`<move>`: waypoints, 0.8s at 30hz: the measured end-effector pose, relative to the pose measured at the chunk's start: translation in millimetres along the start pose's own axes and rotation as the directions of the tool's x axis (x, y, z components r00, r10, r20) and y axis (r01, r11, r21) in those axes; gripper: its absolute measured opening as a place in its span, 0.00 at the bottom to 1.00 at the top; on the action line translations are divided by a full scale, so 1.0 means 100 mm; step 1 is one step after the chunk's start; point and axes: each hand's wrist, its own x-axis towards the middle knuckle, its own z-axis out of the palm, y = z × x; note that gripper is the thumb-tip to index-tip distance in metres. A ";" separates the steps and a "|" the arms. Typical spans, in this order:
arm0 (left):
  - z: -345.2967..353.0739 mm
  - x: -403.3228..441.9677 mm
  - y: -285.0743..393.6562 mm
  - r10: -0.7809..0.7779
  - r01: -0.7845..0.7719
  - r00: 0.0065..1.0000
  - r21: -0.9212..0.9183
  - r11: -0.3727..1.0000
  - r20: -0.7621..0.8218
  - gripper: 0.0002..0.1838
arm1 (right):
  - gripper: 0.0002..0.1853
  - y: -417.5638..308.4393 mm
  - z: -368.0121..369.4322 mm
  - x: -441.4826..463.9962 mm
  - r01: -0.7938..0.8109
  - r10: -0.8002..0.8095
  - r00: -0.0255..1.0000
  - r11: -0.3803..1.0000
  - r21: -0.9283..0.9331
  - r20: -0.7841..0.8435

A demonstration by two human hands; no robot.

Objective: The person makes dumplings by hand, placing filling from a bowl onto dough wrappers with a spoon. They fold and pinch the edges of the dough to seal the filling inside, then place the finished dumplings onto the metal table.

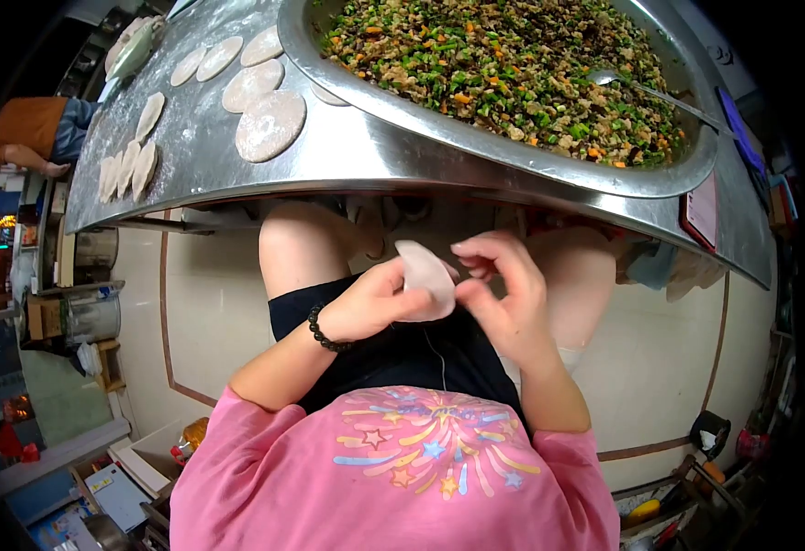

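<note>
In my left hand is a pale, round dumpling wrapper, pinched between thumb and fingers above my lap. The wrapper is bent into a shallow curve, and I cannot tell if filling lies inside it. Just to its right, my right hand has its thumb and forefinger apart with nothing visible between them. A big metal basin on the steel table holds chopped filling of green, orange and brown bits. A spoon rests in the filling with its handle over the rim.
Several flat, floured wrappers lie on the steel table. Left of them stand several folded dumplings. A phone-like object sits at the table's right edge. Another person's arm shows at far left.
</note>
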 end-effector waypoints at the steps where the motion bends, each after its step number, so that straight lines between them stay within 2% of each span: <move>1: 0.03 -0.02 0.00 0.016 -0.026 0.996 -0.118 0.993 -0.090 0.25 | 0.09 0.05 -0.03 0.00 -0.065 0.065 0.998 0.998 -0.012 0.020; 2: 0.05 -0.04 0.01 0.021 -0.063 0.983 -0.230 0.971 -0.183 0.29 | 0.07 0.14 -0.05 -0.02 -0.128 0.129 0.991 0.991 -0.024 0.040; 3: 0.15 -0.01 0.12 -0.038 -0.078 0.950 -0.352 0.933 -0.310 0.34 | 0.09 0.21 0.01 -0.03 -0.128 0.126 0.988 0.992 0.016 0.085; 4: 0.17 -0.01 0.15 -0.035 -0.080 0.949 -0.345 0.935 -0.314 0.34 | 0.09 0.23 0.04 -0.05 -0.155 0.151 0.970 0.988 0.009 0.193; 6: 0.21 -0.02 0.17 0.047 -0.236 0.915 -0.439 0.867 -0.400 0.34 | 0.10 0.26 0.16 -0.09 -0.020 0.063 0.935 0.992 -0.124 0.348; 8: 0.24 -0.01 0.15 0.073 -0.272 0.905 -0.437 0.857 -0.419 0.32 | 0.11 0.23 0.28 -0.12 -0.031 0.074 0.916 0.993 -0.115 0.395; 10: 0.27 0.03 0.15 0.104 -0.331 0.873 -0.423 0.843 -0.476 0.31 | 0.11 0.17 0.38 -0.14 -0.104 0.102 0.945 0.995 -0.009 0.311; 13: 0.29 0.06 0.14 0.129 -0.364 0.871 -0.447 0.817 -0.474 0.29 | 0.10 0.21 0.45 -0.15 -0.070 0.085 0.975 0.994 -0.081 0.206; 16: 0.30 0.09 0.14 0.163 -0.410 0.861 -0.466 0.785 -0.482 0.28 | 0.11 0.20 0.48 -0.13 -0.018 0.025 0.992 0.998 -0.058 0.120; 19: 0.31 0.11 0.15 0.180 -0.430 0.853 -0.466 0.773 -0.489 0.27 | 0.11 0.20 0.46 -0.10 0.037 -0.029 0.993 0.997 -0.064 0.115; 22: 0.29 0.11 0.14 0.158 -0.402 0.863 -0.466 0.788 -0.479 0.27 | 0.12 0.17 0.40 -0.08 0.028 -0.020 0.996 0.994 -0.105 0.084; 23: 0.28 0.11 0.13 0.138 -0.375 0.872 -0.461 0.804 -0.469 0.27 | 0.12 0.19 0.38 -0.07 0.115 -0.102 0.992 0.979 -0.170 0.081; 24: 0.27 0.10 0.13 0.137 -0.374 0.872 -0.462 0.804 -0.469 0.27 | 0.12 0.20 0.37 -0.06 0.114 -0.101 0.992 0.979 -0.170 0.081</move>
